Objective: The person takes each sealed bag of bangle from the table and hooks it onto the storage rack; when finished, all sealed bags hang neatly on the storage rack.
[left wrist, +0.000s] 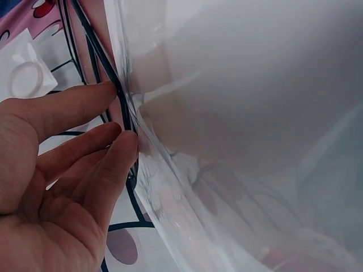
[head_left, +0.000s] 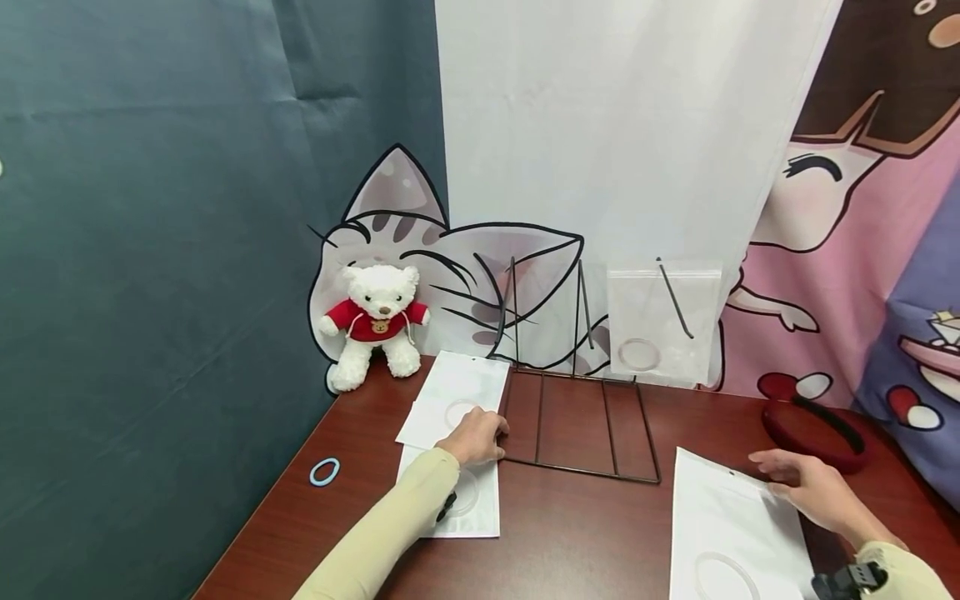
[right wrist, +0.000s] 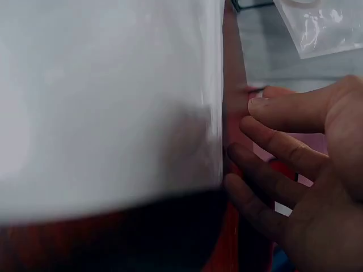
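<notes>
My left hand (head_left: pixel 474 437) is at the right edge of the upper of two overlapping pale plastic bags (head_left: pixel 461 379), beside the black wire rack (head_left: pixel 579 473). In the left wrist view, the loosely bent fingers (left wrist: pixel 74 110) and thumb come close to the bag's edge and a black wire, with no clear pinch. My right hand (head_left: pixel 813 492) hovers by the top right corner of another pale plastic bag (head_left: pixel 738 533), its fingers relaxed. From the right wrist, those fingers (right wrist: pixel 289 153) appear beside the bag's edge, apparently holding nothing. Faint rings show on the bags.
A clear zip bag (head_left: pixel 660 321) with a ring hangs on the rack's right hook. The white teddy bear (head_left: pixel 378 325) in red sits at the back left corner. A light blue ring (head_left: pixel 324 472) lies near the left edge, a dark red headband (head_left: pixel 817 433) at the right.
</notes>
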### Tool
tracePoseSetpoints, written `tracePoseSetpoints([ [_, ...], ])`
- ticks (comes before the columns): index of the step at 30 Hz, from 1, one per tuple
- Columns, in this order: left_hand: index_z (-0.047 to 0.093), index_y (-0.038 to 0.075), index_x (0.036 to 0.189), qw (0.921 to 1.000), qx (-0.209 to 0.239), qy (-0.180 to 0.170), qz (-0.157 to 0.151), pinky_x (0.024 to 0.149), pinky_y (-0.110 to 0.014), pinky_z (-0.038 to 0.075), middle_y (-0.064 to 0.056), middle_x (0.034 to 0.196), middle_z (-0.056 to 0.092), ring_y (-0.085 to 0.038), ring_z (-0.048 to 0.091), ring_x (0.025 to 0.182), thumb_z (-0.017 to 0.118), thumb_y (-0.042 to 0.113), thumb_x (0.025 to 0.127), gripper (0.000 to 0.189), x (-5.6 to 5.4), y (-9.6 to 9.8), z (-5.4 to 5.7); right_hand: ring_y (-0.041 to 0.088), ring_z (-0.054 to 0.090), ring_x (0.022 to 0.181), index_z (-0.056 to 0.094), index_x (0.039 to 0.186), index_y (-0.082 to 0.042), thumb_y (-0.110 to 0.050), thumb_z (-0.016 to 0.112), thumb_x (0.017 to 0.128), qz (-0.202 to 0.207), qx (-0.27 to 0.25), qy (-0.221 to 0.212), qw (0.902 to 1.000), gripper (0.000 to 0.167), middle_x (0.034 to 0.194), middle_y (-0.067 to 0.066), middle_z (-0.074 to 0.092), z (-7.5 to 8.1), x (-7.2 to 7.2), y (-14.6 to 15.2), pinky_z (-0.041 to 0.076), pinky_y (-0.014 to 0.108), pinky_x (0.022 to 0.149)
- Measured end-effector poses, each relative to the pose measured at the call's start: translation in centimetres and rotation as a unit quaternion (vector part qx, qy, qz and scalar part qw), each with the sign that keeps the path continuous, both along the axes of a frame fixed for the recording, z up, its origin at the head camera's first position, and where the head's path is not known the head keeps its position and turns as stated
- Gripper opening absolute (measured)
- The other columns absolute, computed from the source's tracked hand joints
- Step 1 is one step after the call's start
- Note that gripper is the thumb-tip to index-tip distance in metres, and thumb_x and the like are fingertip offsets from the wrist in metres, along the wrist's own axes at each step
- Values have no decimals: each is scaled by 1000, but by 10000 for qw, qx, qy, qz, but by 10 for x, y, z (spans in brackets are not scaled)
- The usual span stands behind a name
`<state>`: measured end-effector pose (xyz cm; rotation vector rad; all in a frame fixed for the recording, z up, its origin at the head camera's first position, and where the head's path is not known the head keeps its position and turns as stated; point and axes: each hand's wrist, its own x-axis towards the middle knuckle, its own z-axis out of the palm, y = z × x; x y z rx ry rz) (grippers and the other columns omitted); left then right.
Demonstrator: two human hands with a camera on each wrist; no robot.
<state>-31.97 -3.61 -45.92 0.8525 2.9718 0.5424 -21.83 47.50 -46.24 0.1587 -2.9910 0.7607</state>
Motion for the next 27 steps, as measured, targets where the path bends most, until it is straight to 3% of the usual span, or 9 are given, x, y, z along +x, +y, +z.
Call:
tracePoseSetpoints([
  [10, 80, 1, 111, 9999, 75, -99, 19, 86, -36, 59, -10, 100, 80, -26, 73, 95, 87, 6, 79, 33, 2, -2, 3, -10, 54, 81, 72, 124, 3, -5, 88, 76, -314, 263, -117, 9991, 51, 109, 15, 76, -5, 17, 13, 47, 21, 68],
  [15, 80, 1, 112, 10000, 24, -94, 12, 85, -34, 58, -9, 100, 80, -24, 72, 92, 87, 7, 80, 33, 1, 0, 2, -1, 46, 77, 69, 126, 6, -2, 89, 73, -507, -133, -305, 9982, 57, 103, 9, 73, -11, 19, 12, 38, 24, 67],
  [19, 80, 3, 112, 10000, -37, -43, -18, 86, -35, 58, -8, 100, 80, -26, 73, 94, 87, 9, 80, 33, 1, 2, 1, -8, 58, 83, 69, 125, 8, 5, 83, 78, -62, -1010, -93, 9948, 50, 105, -8, 77, -15, 22, 17, 48, 19, 67],
  [22, 80, 3, 112, 10000, -33, -51, -2, 87, -36, 58, -8, 100, 80, -27, 73, 95, 87, 9, 80, 33, 2, 2, 3, -6, 65, 87, 72, 126, 2, 8, 78, 84, 517, -1611, 61, 9856, 43, 109, -26, 72, -12, 22, 18, 55, 20, 67],
  [25, 80, 3, 114, 9999, 1, -124, 67, 87, -37, 59, -10, 101, 80, -27, 73, 95, 88, 9, 80, 35, 3, 2, 4, -4, 65, 84, 75, 123, -3, 5, 77, 87, 734, -1671, 155, 9831, 37, 109, -30, 69, 1, 20, 11, 56, 24, 65],
  [27, 80, 2, 114, 9999, 14, -114, 75, 86, -36, 59, -10, 100, 80, -25, 72, 93, 88, 8, 80, 35, 2, 1, 3, -6, 62, 85, 77, 119, -3, 1, 79, 88, 667, -1401, 204, 9877, 31, 108, -29, 70, 13, 18, 3, 55, 23, 65],
])
